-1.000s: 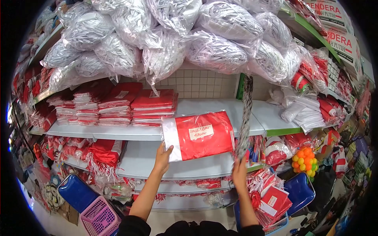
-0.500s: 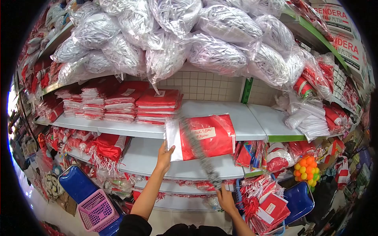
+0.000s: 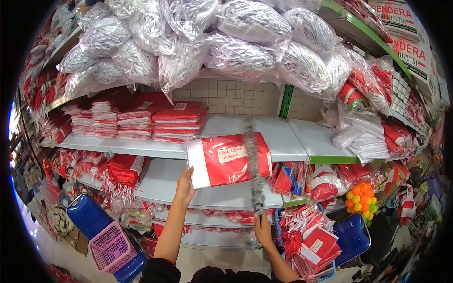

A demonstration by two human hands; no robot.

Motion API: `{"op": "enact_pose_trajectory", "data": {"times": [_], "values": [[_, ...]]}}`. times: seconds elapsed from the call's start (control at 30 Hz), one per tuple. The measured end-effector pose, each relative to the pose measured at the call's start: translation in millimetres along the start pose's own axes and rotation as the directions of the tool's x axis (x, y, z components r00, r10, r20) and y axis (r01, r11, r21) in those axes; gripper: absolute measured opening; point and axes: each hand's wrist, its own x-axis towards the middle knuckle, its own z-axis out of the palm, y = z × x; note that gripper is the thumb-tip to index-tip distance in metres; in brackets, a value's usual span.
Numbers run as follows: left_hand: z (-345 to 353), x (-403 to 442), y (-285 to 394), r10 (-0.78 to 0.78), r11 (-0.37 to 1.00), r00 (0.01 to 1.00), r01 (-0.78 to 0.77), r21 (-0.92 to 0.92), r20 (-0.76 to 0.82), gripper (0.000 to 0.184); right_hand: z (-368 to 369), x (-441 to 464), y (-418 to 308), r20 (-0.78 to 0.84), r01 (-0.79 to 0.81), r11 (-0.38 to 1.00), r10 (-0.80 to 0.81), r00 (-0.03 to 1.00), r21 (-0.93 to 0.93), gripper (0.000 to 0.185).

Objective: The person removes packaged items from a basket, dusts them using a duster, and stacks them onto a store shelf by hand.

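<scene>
In my left hand (image 3: 186,186) is a flat plastic-wrapped pack of red and white cloth (image 3: 219,174), gripped at its lower left corner, thumb in front. A handwritten paper label (image 3: 231,153) shows through the wrap. My right hand (image 3: 263,229), lower and to the right, is closed round the dark handle of a thin grey fluffy duster (image 3: 255,188). The duster points upward and crosses in front of the pack's right part; its upper end is blurred. I cannot tell whether it touches the wrap.
Stacks of similar packs (image 3: 179,122) stand on the middle shelf (image 3: 231,123) at left. Bagged white strips (image 3: 245,52) overhang from above. A blue basket (image 3: 333,272) of red and white goods stands low right, near a blue stool (image 3: 353,239). A pink basket (image 3: 112,245) is at lower left.
The duster has swung from a leftward slant to nearly upright, its tip moving right across the pack. The label is now uncovered. The whole view has shifted slightly.
</scene>
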Motion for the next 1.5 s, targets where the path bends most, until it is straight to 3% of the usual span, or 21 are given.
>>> {"op": "enact_pose_trajectory", "data": {"times": [0.13, 0.17, 0.27, 0.37, 0.47, 0.5, 0.6, 0.7, 0.8, 0.9, 1.0, 1.07, 1.1, 1.17, 1.23, 1.33, 1.37, 1.47, 1.5], "values": [[-14, 3, -1, -0.150, 0.960, 0.980, 0.176, -0.219, 0.134, 0.036, 5, -10, -14, 0.166, 0.078, 0.991, -0.059, 0.984, -0.106, 0.045], [-24, 7, -6, -0.156, 0.953, 0.973, 0.194, -0.232, 0.172, 0.036, 15, -14, 11, 0.194, 0.382, 0.918, -0.358, 0.913, -0.106, 0.043], [-18, 1, -5, -0.189, 0.929, 0.956, 0.249, -0.273, 0.226, 0.036, 10, -21, 14, 0.256, 0.257, 0.942, -0.199, 0.946, -0.217, 0.041], [-16, 1, -7, -0.179, 0.935, 0.968, 0.224, -0.276, 0.177, 0.039, 7, -14, 19, -0.171, 0.097, 0.991, -0.112, 0.979, -0.096, 0.040], [-14, 7, -2, -0.173, 0.948, 0.974, 0.206, -0.242, 0.149, 0.038, 8, -20, 26, -0.228, 0.021, 0.993, -0.048, 0.972, -0.119, 0.038], [-15, 10, -1, -0.173, 0.946, 0.973, 0.207, -0.248, 0.153, 0.037, 7, -19, 40, -0.134, 0.166, 0.967, -0.194, 0.972, -0.195, 0.038], [-22, 16, 0, -0.184, 0.941, 0.971, 0.218, -0.260, 0.150, 0.035, -1, -13, 71, 0.096, 0.396, 0.837, -0.390, 0.916, -0.377, 0.038], [-25, 20, 5, -0.202, 0.942, 0.971, 0.229, -0.247, 0.130, 0.034, 5, -5, 71, -0.114, 0.089, 0.952, -0.127, 0.985, -0.292, 0.041], [-19, 20, 11, -0.201, 0.949, 0.973, 0.223, -0.224, 0.115, 0.032, 22, -4, 52, -0.255, 0.061, 0.993, -0.084, 0.963, -0.099, 0.041], [-15, 23, 15, -0.183, 0.965, 0.977, 0.200, -0.169, 0.112, 0.030, 20, 10, 70, 0.065, 0.278, 0.896, -0.273, 0.960, -0.347, 0.044], [-15, 23, 17, -0.135, 0.990, 0.988, 0.137, -0.030, 0.081, 0.030, 12, 33, 57, -0.181, 0.079, 0.928, -0.154, 0.971, -0.365, 0.041], [-20, 19, 14, -0.098, 0.992, 0.994, 0.094, 0.087, 0.044, 0.031, 5, 51, 34, -0.259, -0.035, 0.999, 0.042, 0.965, 0.029, 0.045], [-23, 19, 14, -0.084, 0.991, 0.996, 0.080, 0.106, 0.032, 0.031, 1, 60, 23, -0.263, -0.089, 0.969, 0.149, 0.953, 0.229, 0.047], [-30, 20, 12, -0.061, 0.988, 0.998, 0.059, 0.145, 0.009, 0.030, -7, 76, 8, -0.325, -0.014, 0.956, 0.113, 0.939, 0.293, 0.048], [-26, 18, 14, -0.054, 0.980, 0.998, 0.050, 0.191, 0.018, 0.029, -15, 95, -1, -0.418, 0.222, 0.975, -0.198, 0.887, 0.008, 0.045], [-26, 17, 11, -0.039, 0.974, 0.999, 0.037, 0.222, 0.003, 0.028, -18, 122, -2, -0.292, 0.380, 0.910, -0.323, 0.900, 0.165, 0.038], [-27, 18, 9, -0.031, 0.973, 0.999, 0.032, 0.227, -0.007, 0.027, -15, 135, 14, -0.192, 0.358, 0.913, -0.323, 0.927, 0.195, 0.035], [-44, 21, 0, 0.030, 0.959, 0.998, -0.014, 0.284, -0.052, 0.027, -11, 125, -16, -0.127, 0.250, 0.832, -0.216, 0.968, 0.495, 0.029], [-45, 18, 0, 0.012, 0.960, 0.998, 0.007, 0.278, -0.067, 0.027, -17, 116, -33, -0.078, 0.144, 0.819, -0.121, 0.990, 0.556, 0.027]]}}
